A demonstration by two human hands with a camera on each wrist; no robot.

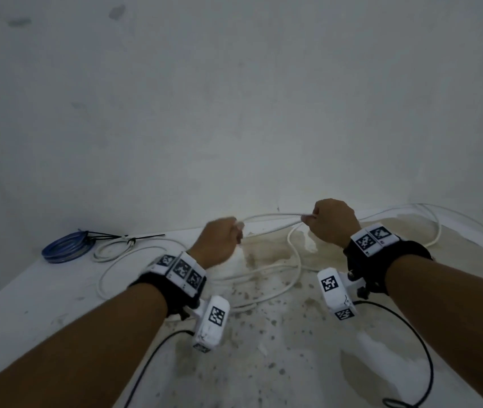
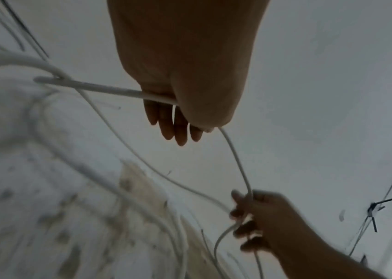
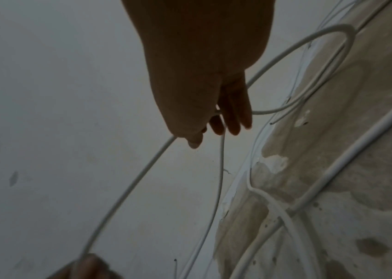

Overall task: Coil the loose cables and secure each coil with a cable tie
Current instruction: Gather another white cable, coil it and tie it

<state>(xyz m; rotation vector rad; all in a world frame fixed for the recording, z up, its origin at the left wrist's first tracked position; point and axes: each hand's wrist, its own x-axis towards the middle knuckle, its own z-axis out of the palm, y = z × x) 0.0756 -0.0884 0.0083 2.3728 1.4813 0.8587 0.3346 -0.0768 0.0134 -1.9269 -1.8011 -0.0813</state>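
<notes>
Two hands hold one white cable (image 1: pixel 272 217) above the stained floor (image 1: pixel 264 348): left hand (image 1: pixel 218 241) fisted round it, right hand (image 1: pixel 333 223) pinching it. Slack loops nearby could snag or kink when pulled; loose grips might drop it.

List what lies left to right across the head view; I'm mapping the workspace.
Coiled blue cable → small tied white cable coil → left hand → stretch of white cable held between the hands → right hand.
</notes>
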